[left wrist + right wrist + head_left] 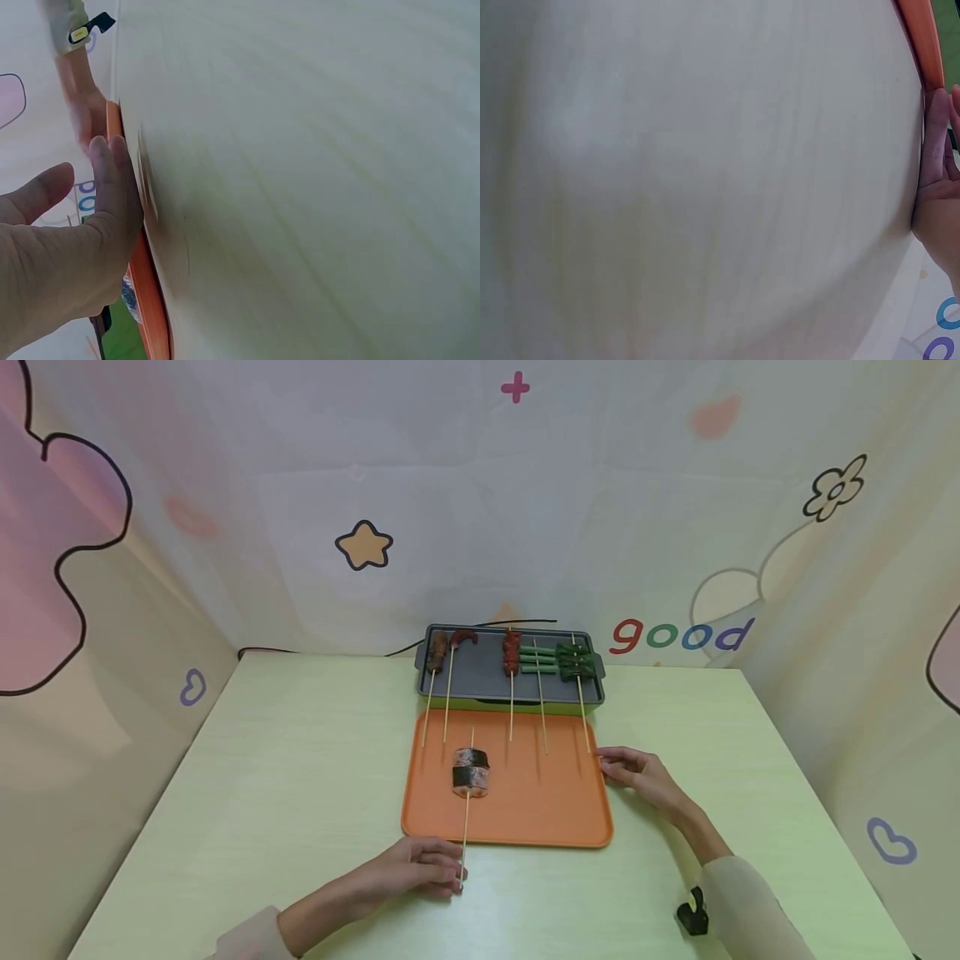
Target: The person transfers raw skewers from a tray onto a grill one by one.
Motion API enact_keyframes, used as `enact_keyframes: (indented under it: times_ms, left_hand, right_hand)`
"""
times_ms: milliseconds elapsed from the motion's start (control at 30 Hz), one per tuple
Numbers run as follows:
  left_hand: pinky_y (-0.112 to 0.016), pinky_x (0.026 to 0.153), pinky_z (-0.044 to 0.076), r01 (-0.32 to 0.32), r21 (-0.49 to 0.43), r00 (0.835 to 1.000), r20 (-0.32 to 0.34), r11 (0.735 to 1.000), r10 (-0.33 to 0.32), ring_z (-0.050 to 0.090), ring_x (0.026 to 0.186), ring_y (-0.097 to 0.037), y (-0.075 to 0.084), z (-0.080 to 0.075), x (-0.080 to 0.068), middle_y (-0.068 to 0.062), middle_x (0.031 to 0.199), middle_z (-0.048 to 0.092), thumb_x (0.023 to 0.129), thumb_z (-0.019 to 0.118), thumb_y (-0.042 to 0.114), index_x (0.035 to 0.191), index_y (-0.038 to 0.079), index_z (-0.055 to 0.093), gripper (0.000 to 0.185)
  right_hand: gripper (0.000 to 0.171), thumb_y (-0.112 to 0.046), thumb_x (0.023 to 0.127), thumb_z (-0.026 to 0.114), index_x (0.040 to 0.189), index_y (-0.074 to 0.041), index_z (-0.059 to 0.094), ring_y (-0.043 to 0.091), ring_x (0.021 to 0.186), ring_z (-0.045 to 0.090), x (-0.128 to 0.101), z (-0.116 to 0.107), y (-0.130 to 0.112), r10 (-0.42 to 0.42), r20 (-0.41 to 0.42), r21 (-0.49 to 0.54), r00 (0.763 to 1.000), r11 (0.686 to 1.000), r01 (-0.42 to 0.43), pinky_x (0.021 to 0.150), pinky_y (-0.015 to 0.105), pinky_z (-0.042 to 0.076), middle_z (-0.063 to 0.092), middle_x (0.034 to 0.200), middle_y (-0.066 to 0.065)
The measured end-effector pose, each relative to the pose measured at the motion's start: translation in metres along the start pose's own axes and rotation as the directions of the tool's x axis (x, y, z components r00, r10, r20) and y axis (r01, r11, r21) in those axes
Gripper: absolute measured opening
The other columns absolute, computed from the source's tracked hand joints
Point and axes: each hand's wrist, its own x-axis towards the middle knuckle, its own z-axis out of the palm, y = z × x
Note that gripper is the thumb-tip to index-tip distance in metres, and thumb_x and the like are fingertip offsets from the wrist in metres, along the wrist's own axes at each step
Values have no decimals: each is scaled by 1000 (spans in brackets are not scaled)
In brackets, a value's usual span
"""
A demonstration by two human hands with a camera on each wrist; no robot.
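The skewer (467, 814) with the seaweed-wrapped chunk (470, 772) is lying on the orange tray (525, 810), its food end on the tray's left half and its bare stick running back over the near rim onto the table (300, 760). I am pinching that near end of the stick with my left hand (420, 867), fingers curled round it just off the tray's front edge, the hand resting on the table top. In the left wrist view my fingers (105, 187) are lying along the tray's orange rim (146, 300), though the stick itself is too blurred to make out there.

My right hand (633, 770) is resting relaxed on the table at the tray's right edge, fingertips touching the rim near the far right corner and holding nothing; the right wrist view is showing the palm (937, 187) flat against the table just below the rim.

Beyond the tray, touching its far edge, the grey grill pan (480, 681) is carrying five more skewers: a brown one (437, 652), a reddish sausage one (462, 639), a red meat one (512, 653) and two through green beans (558, 662), their sticks reaching over onto the tray.
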Motion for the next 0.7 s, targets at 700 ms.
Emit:
enact_keyframes:
  times_ms: [700]
  left_hand:
    - [-31, 89, 62, 10, -21, 997, -75, 1000, -11, 69, 87, -10, 4, 9, 9, 3, 90, 67, 92, 68, -1, 138, -9, 54, 49]
  right_hand:
    - [46, -16, 103, 62, 142, 7, 54, -2, 98, 69, -3, 2, -4, -13, -8, 24, 1000, 1000, 13, 88, 18, 59, 67, 127, 17]
